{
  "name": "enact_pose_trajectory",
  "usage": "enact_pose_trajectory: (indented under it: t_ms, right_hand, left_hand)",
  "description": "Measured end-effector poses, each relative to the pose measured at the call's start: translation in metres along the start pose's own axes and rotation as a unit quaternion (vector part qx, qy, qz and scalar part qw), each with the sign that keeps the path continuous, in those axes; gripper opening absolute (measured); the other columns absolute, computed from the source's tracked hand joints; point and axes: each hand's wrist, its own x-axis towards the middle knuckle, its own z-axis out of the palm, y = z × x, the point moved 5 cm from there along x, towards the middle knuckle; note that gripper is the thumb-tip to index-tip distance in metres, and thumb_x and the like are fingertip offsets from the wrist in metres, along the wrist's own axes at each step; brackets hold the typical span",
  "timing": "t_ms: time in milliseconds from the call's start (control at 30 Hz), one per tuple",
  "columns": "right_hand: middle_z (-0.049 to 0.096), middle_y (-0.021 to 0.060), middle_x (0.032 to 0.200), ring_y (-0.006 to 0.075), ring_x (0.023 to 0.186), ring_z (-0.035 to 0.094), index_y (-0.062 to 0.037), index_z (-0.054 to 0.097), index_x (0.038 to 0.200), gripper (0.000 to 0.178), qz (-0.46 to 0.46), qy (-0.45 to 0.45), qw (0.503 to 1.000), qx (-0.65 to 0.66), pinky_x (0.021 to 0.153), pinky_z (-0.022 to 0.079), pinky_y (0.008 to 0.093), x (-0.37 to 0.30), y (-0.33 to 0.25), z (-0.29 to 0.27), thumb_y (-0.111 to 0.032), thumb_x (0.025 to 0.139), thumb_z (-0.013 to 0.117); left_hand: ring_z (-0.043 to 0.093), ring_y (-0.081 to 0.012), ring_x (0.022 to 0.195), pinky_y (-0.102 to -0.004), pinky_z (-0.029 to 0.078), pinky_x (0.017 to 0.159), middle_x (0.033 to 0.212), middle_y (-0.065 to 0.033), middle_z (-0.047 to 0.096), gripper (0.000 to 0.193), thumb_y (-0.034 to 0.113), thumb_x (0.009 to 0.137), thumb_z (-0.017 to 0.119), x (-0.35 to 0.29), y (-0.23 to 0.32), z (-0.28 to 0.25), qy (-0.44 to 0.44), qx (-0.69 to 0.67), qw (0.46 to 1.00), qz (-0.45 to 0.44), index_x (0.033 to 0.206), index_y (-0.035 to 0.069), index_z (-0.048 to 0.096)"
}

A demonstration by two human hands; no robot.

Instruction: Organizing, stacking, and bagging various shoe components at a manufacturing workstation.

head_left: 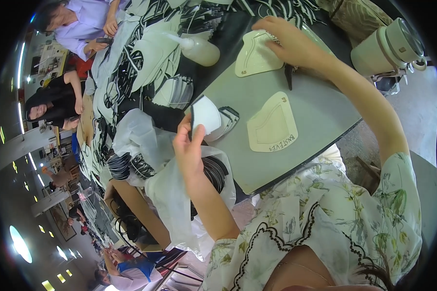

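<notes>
My left hand [188,149] is closed on a white curved panel [206,115] with a dark edge, raised beside the near-left part of the grey work board [228,167]. Just past it lies a small stack of similar dark-edged panels [227,123]. My right hand [294,43] reaches over a cream template [257,60] at the far side of the board, its index finger and thumb apart; its other fingers are hidden. A dark pointed tool [289,77] sticks out below that palm; whether I hold it, I cannot tell. A second cream template [272,123] with handwriting lies nearer me.
A white squeeze bottle [199,51] lies beyond the board. Cut white pieces and dark strips [153,53] heap up at the left. Plastic bags [170,194] and a cardboard box [145,216] are near left. A large tumbler [388,46] stands far right. Other people [58,99] work leftward.
</notes>
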Motion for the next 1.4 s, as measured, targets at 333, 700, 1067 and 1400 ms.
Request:
enact_pose_trajectory:
  t_ms: [333, 700, 1067, 1400]
  right_hand:
    - [0.057, 0.0131, 0.116, 0.031, 0.111, 0.053, -0.0035, 0.055, 0.119, 0.04, 0.013, -0.007, 1.0, -0.001, 0.095, 0.044, 0.0385, 0.005, 0.002, -0.009, -0.008, 0.079, 0.06]
    - [0.057, 0.0181, 0.112, 0.0315, 0.109, 0.053, -0.0017, 0.056, 0.117, 0.062, 0.068, -0.235, 0.968, -0.059, 0.092, 0.044, 0.0381, 0.048, 0.032, 0.031, -0.018, 0.061, 0.076]
    - [0.064, 0.0079, 0.092, 0.0114, 0.082, 0.061, 0.0003, 0.055, 0.114, 0.028, 0.299, -0.055, 0.837, 0.454, 0.073, 0.05, 0.0266, -0.034, -0.039, 0.05, -0.018, 0.092, 0.056]
    - [0.035, 0.0155, 0.142, 0.0323, 0.134, 0.03, -0.0047, 0.028, 0.143, 0.115, -0.167, -0.304, 0.933, -0.092, 0.115, 0.017, 0.0495, -0.108, -0.097, 0.045, -0.042, 0.052, 0.087]
  left_hand:
    - [0.053, -0.0342, 0.115, -0.0375, 0.038, 0.098, 0.128, -0.026, 0.053, 0.017, 0.009, 0.078, 0.068, 0.003, -0.024, -0.006, -0.023, 0.246, 0.969, 0.027, 0.081, -0.002, 0.055]
    - [0.06, -0.0283, 0.101, -0.0352, 0.047, 0.086, 0.115, -0.0201, 0.06, 0.065, 0.015, 0.073, 0.075, 0.011, 0.001, -0.007, -0.065, 0.32, 0.945, 0.013, 0.127, -0.003, 0.044]
    - [0.053, -0.0252, 0.114, -0.0335, 0.041, 0.096, 0.122, -0.0186, 0.056, 0.064, 0.017, 0.077, 0.075, -0.002, 0.017, -0.003, 0.011, 0.368, 0.914, 0.168, 0.129, -0.005, 0.044]
    - [0.058, -0.0212, 0.105, -0.0329, 0.045, 0.094, 0.118, -0.0156, 0.057, 0.066, -0.006, 0.08, 0.063, -0.053, 0.058, -0.007, 0.116, -0.178, 0.975, 0.062, 0.139, 0.001, 0.033]
